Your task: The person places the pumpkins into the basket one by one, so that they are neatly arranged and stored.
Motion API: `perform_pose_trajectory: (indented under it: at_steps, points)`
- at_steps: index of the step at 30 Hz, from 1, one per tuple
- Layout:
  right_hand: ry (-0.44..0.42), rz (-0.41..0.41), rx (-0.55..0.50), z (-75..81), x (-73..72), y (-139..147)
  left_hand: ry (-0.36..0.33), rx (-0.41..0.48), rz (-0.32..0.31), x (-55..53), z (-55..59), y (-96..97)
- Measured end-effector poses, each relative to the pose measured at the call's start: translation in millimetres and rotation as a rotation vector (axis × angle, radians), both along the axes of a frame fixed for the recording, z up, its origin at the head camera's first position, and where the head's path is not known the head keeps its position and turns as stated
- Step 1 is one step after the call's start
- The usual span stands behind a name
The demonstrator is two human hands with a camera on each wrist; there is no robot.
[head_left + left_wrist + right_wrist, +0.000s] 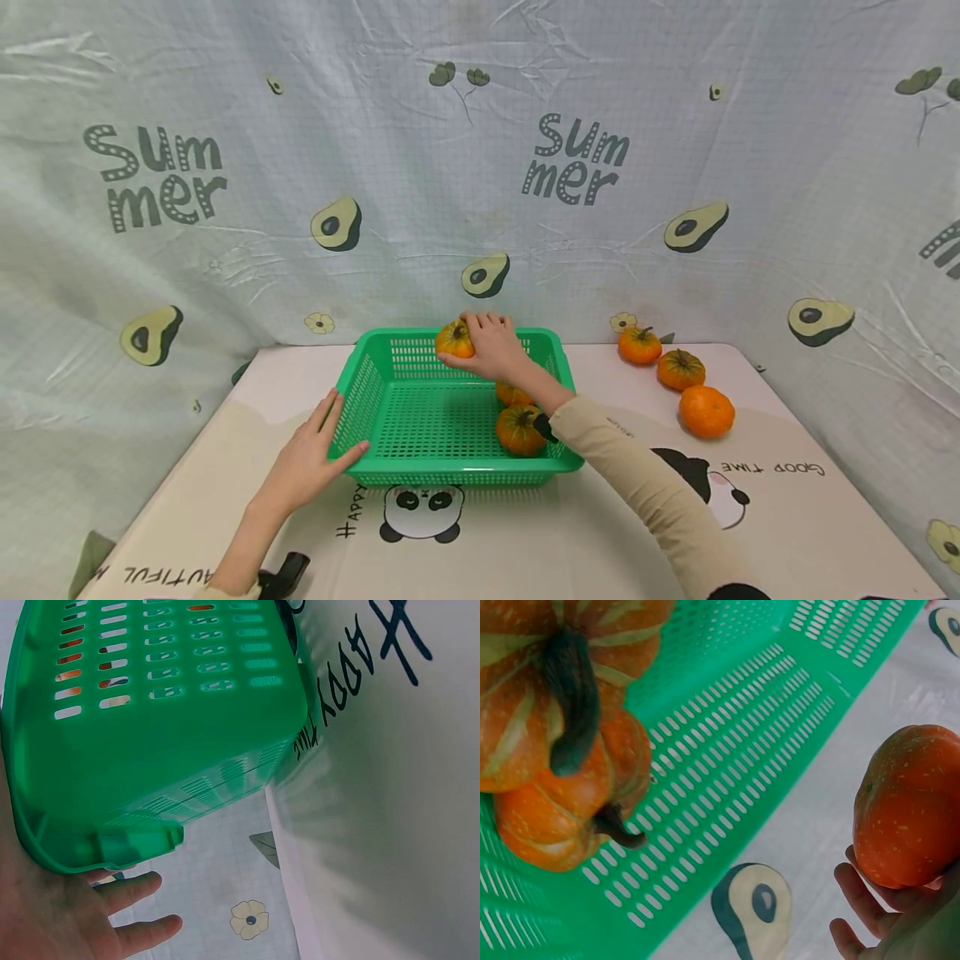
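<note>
Right hand [495, 346] gripped pumpkin [452, 340] over green basket [427, 417]; two more pumpkins [517, 435] sat inside, below that wrist. Left hand [303, 460], fingers spread, touched rim [450, 477]. Right-wrist cam caught both stems [574, 705]; head view hid rear one.

Rm. type unclear: table [487, 550] backed w/ sheeting [412, 200] (avocado print).

The pale printed table [525, 550] bears a green basket [450, 477] and three pumpkins [681, 372].
</note>
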State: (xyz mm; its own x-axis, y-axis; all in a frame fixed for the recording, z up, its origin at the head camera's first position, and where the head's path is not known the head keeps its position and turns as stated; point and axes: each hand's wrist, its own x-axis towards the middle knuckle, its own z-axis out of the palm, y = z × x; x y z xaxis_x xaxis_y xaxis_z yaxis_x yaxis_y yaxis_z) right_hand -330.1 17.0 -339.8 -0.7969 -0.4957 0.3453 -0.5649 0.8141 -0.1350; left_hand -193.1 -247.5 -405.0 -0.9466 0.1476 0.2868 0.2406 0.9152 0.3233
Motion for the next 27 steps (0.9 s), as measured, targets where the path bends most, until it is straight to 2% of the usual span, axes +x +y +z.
perform_pose_trajectory:
  at_steps: [11,23,27]
  points:
    - [-0.049,0.007,-0.009,-12.4,-11.1,-4,-0.001,0.004,0.004,1.2,1.6,1.0]
    - [-0.103,0.000,0.095,-26.0,-21.5,-12,-0.009,0.007,0.000,0.7,3.7,-0.3]
    - [-0.108,-0.013,0.167,-33.1,-23.0,-13,-0.010,0.010,-0.005,0.2,2.3,0.5]
